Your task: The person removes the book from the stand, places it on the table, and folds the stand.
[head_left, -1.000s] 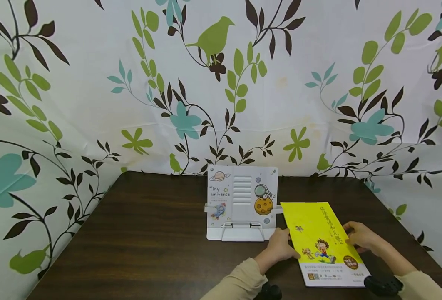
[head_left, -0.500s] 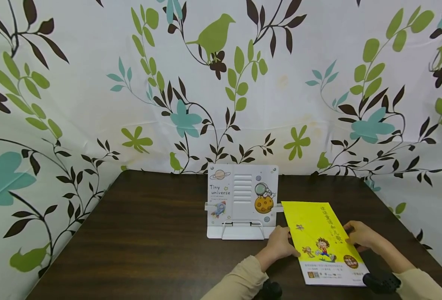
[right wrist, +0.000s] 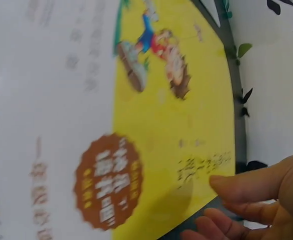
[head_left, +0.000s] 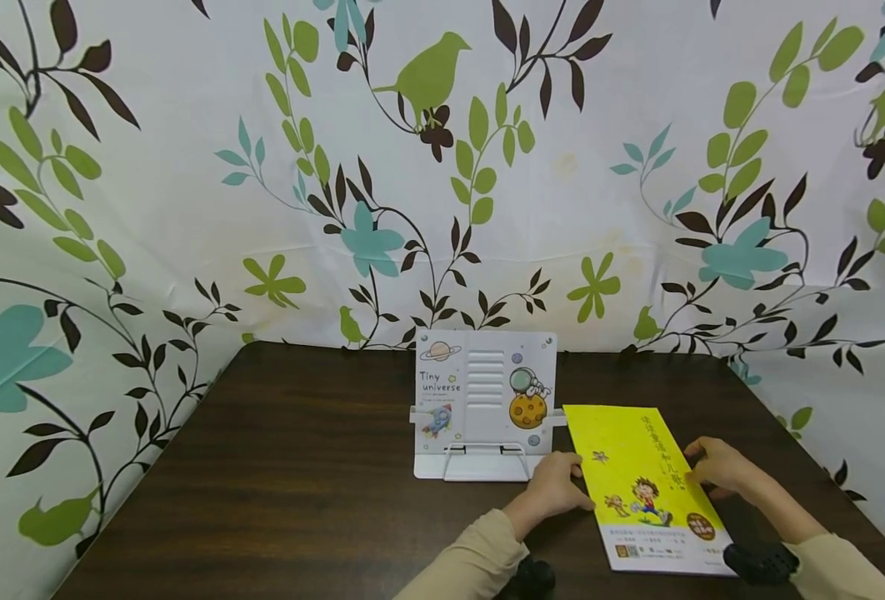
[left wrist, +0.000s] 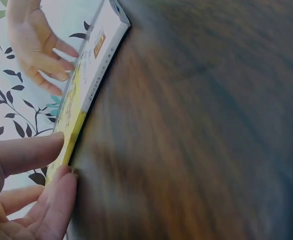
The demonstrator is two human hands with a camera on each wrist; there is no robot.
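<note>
A yellow book (head_left: 622, 458) with a white lower band and a cartoon child on its cover lies flat on the dark table, slightly slanted. At its left edge is my left hand (head_left: 555, 485); in the left wrist view the thumb and fingers (left wrist: 61, 197) stand apart beside the book's spine, fingertips at or very near it. My right hand (head_left: 723, 467) is by the right edge, fingers loosely spread, the thumb (right wrist: 246, 186) close to the cover. Whether that thumb touches the cover is hard to tell. Some fingertips of the right hand are hidden in the head view.
A white book stand (head_left: 485, 404) printed with "Tiny universe" stands upright just left of the book's far end, with a wire holder at its foot. The dark wooden table (head_left: 285, 500) extends left. A leaf-and-bird patterned cloth (head_left: 547, 217) hangs behind it.
My left hand has drawn slightly left, its thumb coming off the cover edge. My right hand has shifted a little away from the table's front. The book and stand have stayed put.
</note>
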